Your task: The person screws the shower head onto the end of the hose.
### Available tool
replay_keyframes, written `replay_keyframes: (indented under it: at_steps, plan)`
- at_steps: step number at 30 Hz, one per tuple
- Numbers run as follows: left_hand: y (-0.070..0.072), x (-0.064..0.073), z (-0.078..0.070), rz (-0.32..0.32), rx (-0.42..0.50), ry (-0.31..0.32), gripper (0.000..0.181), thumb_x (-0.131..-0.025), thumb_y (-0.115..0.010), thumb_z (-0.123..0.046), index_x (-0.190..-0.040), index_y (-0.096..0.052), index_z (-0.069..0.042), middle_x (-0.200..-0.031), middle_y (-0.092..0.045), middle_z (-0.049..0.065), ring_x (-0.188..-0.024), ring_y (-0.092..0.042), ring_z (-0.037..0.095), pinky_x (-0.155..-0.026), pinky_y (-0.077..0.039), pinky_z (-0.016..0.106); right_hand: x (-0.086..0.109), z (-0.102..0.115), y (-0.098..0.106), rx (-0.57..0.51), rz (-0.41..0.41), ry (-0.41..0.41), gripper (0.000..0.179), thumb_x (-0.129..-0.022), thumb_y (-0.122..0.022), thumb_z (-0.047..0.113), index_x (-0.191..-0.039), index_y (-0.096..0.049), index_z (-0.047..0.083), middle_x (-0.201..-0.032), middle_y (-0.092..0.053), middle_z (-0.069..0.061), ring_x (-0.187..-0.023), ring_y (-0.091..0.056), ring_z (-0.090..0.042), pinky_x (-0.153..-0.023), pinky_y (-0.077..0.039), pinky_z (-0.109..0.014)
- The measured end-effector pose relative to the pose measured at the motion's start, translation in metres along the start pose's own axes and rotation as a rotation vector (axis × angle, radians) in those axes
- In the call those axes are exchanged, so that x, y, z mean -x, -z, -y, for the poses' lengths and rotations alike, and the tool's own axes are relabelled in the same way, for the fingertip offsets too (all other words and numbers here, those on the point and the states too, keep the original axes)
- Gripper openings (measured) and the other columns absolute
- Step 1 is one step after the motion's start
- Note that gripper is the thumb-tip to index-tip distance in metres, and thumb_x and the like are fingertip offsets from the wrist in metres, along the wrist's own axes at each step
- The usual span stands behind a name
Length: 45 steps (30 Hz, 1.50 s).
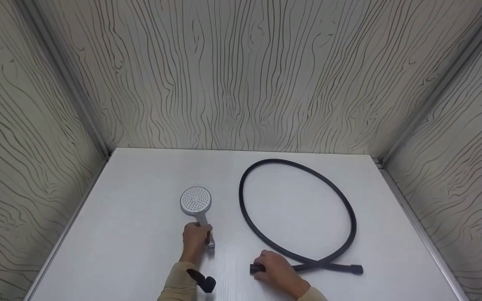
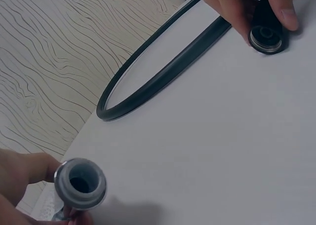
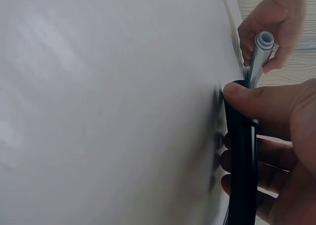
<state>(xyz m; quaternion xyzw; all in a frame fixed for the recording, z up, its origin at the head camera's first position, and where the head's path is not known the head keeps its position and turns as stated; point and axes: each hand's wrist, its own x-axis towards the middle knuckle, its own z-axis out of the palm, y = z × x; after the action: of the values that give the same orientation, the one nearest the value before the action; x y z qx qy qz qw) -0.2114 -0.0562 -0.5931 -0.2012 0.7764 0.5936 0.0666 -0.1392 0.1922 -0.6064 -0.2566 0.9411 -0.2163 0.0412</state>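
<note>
A silver hand shower head (image 1: 196,200) with a pale, dotted round face is on the left of the white table. My left hand (image 1: 194,238) grips its handle, whose hollow threaded end (image 2: 81,184) faces the camera in the left wrist view. To the right, a black shower hose (image 1: 352,209) lies in one big loop, crossing itself near the front. My right hand (image 1: 278,269) holds the hose's left end, and its open connector (image 2: 266,39) shows in the left wrist view. The two ends are apart.
The hose's other end (image 1: 356,269) lies on the white table (image 1: 140,200) to the right of my right hand. Wood-grain panels (image 1: 224,75) stand behind the table and at both sides. A black camera mount (image 1: 202,281) sits at my left sleeve.
</note>
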Motion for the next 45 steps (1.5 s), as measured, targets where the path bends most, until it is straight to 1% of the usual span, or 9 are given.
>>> replay_keyframes:
  at_steps: [5, 9, 11, 18, 24, 31, 36, 40, 45]
  plan:
    - [-0.002, -0.005, -0.001, 0.028, 0.056, 0.045, 0.046, -0.086, -0.064, -0.015, -0.119, -0.055, 0.016, -0.095, -0.066, 0.019, -0.081, -0.062, 0.021, -0.068, -0.054, 0.026, 0.001, -0.001, 0.006, 0.022, 0.023, -0.031, 0.024, -0.074, -0.081, 0.023, -0.092, -0.075, 0.008, -0.075, -0.056, 0.007, -0.067, -0.042, -0.001, -0.057, -0.042, -0.018]
    - [-0.003, -0.010, -0.002, 0.059, 0.165, 0.096, 0.050, -0.086, -0.066, -0.016, -0.122, -0.054, 0.016, -0.106, -0.066, 0.022, -0.090, -0.063, 0.022, -0.080, -0.056, 0.028, 0.002, -0.002, 0.010, 0.022, 0.024, -0.044, 0.023, -0.073, -0.080, 0.022, -0.091, -0.075, 0.007, -0.073, -0.056, 0.006, -0.065, -0.041, -0.002, -0.055, -0.039, -0.018]
    - [-0.002, -0.012, -0.003, 0.072, 0.204, 0.119, 0.048, -0.086, -0.067, -0.016, -0.121, -0.055, 0.015, -0.104, -0.067, 0.020, -0.090, -0.062, 0.021, -0.080, -0.055, 0.027, 0.003, -0.002, 0.011, 0.020, 0.014, -0.033, 0.022, -0.074, -0.079, 0.021, -0.090, -0.075, 0.007, -0.073, -0.056, 0.006, -0.065, -0.040, -0.002, -0.055, -0.039, -0.018]
    - [-0.001, -0.011, -0.003, 0.104, 0.285, 0.159, 0.042, -0.087, -0.066, -0.016, -0.117, -0.059, 0.012, -0.086, -0.063, 0.006, -0.076, -0.055, 0.013, -0.063, -0.047, 0.019, 0.004, -0.004, 0.011, -0.020, 0.019, -0.024, 0.018, -0.078, -0.076, 0.021, -0.090, -0.075, 0.008, -0.073, -0.057, 0.007, -0.066, -0.042, -0.001, -0.057, -0.041, -0.018]
    - [0.000, -0.011, -0.003, 0.150, 0.336, 0.158, 0.035, -0.089, -0.065, -0.019, -0.112, -0.063, 0.007, -0.080, -0.062, 0.002, -0.071, -0.053, 0.012, -0.064, -0.045, 0.021, 0.003, -0.005, 0.017, -0.105, 0.022, -0.075, 0.015, -0.081, -0.074, 0.024, -0.092, -0.074, 0.013, -0.075, -0.059, 0.012, -0.068, -0.044, 0.001, -0.061, -0.044, -0.020]
    - [0.004, -0.006, -0.006, 0.182, 0.382, 0.154, 0.033, -0.091, -0.064, -0.021, -0.113, -0.063, 0.004, -0.097, -0.064, 0.006, -0.089, -0.059, 0.016, -0.083, -0.052, 0.027, 0.000, -0.005, 0.021, -0.186, 0.030, -0.128, 0.014, -0.083, -0.072, 0.022, -0.095, -0.075, 0.016, -0.076, -0.058, 0.013, -0.068, -0.045, 0.000, -0.061, -0.041, -0.018]
    - [0.006, -0.003, -0.007, 0.193, 0.387, 0.122, 0.025, -0.091, -0.063, -0.019, -0.105, -0.066, 0.001, -0.095, -0.064, 0.005, -0.087, -0.059, 0.017, -0.084, -0.051, 0.028, 0.001, -0.005, 0.021, -0.200, 0.015, -0.144, 0.016, -0.085, -0.070, 0.025, -0.098, -0.075, 0.017, -0.079, -0.060, 0.013, -0.071, -0.047, 0.000, -0.063, -0.043, -0.018]
    - [0.006, -0.003, -0.010, 0.205, 0.381, 0.143, 0.030, -0.092, -0.062, -0.021, -0.112, -0.064, 0.001, -0.099, -0.063, 0.004, -0.092, -0.057, 0.017, -0.088, -0.050, 0.029, 0.002, -0.004, 0.023, -0.190, -0.032, -0.115, 0.015, -0.085, -0.070, 0.023, -0.098, -0.074, 0.016, -0.083, -0.065, 0.010, -0.074, -0.049, 0.000, -0.065, -0.046, -0.020]
    - [0.004, -0.002, -0.011, 0.232, 0.424, 0.147, 0.037, -0.093, -0.061, -0.018, -0.122, -0.058, 0.006, -0.101, -0.063, 0.005, -0.094, -0.057, 0.017, -0.094, -0.049, 0.033, 0.003, -0.002, 0.026, -0.182, -0.086, -0.092, 0.018, -0.085, -0.071, 0.022, -0.100, -0.073, 0.013, -0.088, -0.069, 0.005, -0.078, -0.056, -0.002, -0.069, -0.051, -0.023]
